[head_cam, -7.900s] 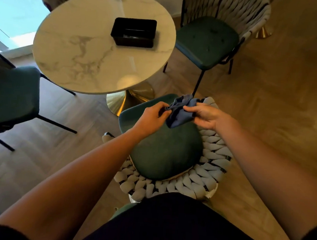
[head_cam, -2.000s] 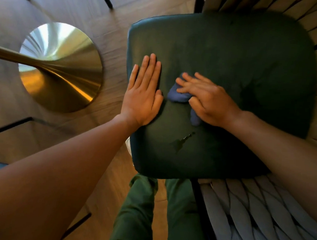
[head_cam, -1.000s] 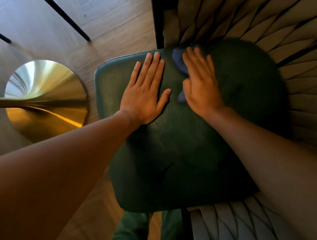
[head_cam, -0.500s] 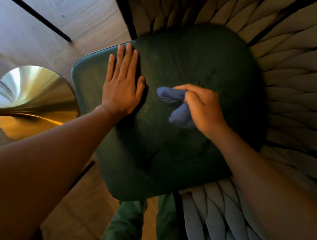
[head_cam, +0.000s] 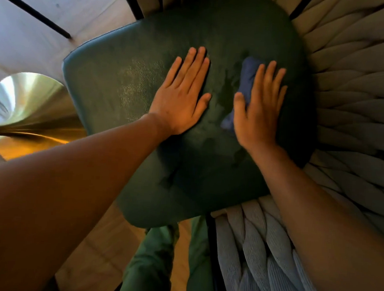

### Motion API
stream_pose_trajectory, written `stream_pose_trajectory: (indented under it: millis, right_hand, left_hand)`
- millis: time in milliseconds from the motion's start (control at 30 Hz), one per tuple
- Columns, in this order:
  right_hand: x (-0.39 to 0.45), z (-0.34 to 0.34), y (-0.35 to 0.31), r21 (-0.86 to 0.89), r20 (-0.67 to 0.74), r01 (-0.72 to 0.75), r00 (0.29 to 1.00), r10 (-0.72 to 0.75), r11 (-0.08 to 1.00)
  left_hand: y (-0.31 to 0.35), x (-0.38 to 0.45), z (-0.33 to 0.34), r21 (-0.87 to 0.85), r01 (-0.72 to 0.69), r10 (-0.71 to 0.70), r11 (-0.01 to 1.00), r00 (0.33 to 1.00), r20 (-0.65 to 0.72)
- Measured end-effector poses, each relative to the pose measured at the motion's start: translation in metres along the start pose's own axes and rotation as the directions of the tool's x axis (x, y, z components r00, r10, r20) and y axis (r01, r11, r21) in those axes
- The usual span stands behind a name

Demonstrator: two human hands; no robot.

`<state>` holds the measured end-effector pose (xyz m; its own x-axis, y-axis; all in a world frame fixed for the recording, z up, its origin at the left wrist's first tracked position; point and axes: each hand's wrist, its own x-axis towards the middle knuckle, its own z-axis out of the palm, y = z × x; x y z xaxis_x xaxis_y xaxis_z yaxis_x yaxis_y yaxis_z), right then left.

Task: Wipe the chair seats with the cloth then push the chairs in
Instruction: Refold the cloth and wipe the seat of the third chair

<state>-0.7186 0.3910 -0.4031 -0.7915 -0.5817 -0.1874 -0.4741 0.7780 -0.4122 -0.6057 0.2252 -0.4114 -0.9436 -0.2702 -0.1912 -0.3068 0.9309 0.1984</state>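
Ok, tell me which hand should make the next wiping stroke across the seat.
Right. The right hand already presses the blue cloth flat against the green seat, so it can probably just sweep on. The left hand lies flat on bare seat, bracing, with no cloth under it.

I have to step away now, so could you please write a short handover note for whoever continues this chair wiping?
Left hand: flat on the green chair seat, fingers straight, holding nothing.
Right hand: fingers straight, pressing the blue cloth onto the seat's back half, near the woven backrest.
Done: wiping of this seat is under way; wet-looking streaks show between and below the hands.
Left: finish this seat, especially the front edge nearest the gold table base, then push the chair in. No other chair seat is in view, so their state cannot be told.
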Motion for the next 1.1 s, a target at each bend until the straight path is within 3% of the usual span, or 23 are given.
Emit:
stream_pose_trajectory:
  millis: [100,167,300,400,600,700,800,867,900,967,1033,1100]
  right_hand:
    - [-0.002,0.017,-0.005,-0.15,-0.084,0.059,0.994,-0.072,0.987]
    - [-0.006,0.017,-0.004,-0.175,-0.059,0.163,0.983,-0.175,0.971]
    - [-0.014,0.012,0.006,-0.057,-0.031,0.404,0.913,-0.406,0.913]
    - [-0.016,0.01,0.011,0.038,-0.055,0.499,0.866,-0.497,0.866]
    - [-0.04,0.006,0.018,0.226,0.042,0.664,0.724,-0.688,0.713]
    - [-0.051,-0.001,0.014,0.362,0.104,0.598,0.736,-0.669,0.715]
    - [-0.048,-0.027,0.001,0.536,0.207,0.279,0.871,-0.445,0.797]
    - [-0.033,-0.051,-0.009,0.561,0.143,0.12,0.96,-0.239,0.819]
    - [-0.021,-0.062,-0.012,0.565,0.068,0.126,0.978,-0.199,0.815]
    - [0.011,-0.071,-0.014,0.458,-0.018,0.264,0.957,-0.288,0.849]
    - [0.042,-0.061,-0.01,0.087,0.12,0.431,0.89,-0.439,0.898]
    - [0.062,-0.041,-0.005,-0.212,0.257,0.444,0.885,-0.388,0.871]
  left_hand:
    - [-0.002,0.0,0.003,0.012,-0.004,0.004,1.0,1.0,-0.009]
    - [-0.003,0.0,0.002,0.01,-0.017,0.017,1.0,1.0,-0.012]
    - [-0.004,0.001,0.001,-0.004,-0.03,0.03,1.0,1.0,-0.008]
    - [-0.007,0.0,-0.004,-0.032,-0.043,0.044,0.999,0.999,0.012]
    - [-0.008,-0.006,-0.015,-0.055,-0.09,0.09,0.994,0.996,0.012]
    - [-0.014,-0.017,-0.02,-0.077,-0.043,0.045,0.996,0.999,0.02]
    - [-0.02,-0.028,-0.019,-0.078,-0.017,0.02,0.997,0.999,0.038]
    - [-0.024,-0.029,-0.019,-0.081,-0.001,0.005,0.997,0.999,0.05]
    - [-0.026,-0.028,-0.019,-0.086,0.016,-0.012,0.996,0.999,0.052]
    - [-0.029,-0.022,-0.019,-0.093,0.056,-0.053,0.994,0.998,0.039]
    - [-0.028,-0.015,-0.02,-0.09,0.09,-0.088,0.992,0.996,0.022]
    - [-0.024,-0.006,-0.018,-0.079,0.12,-0.12,0.99,0.993,0.005]
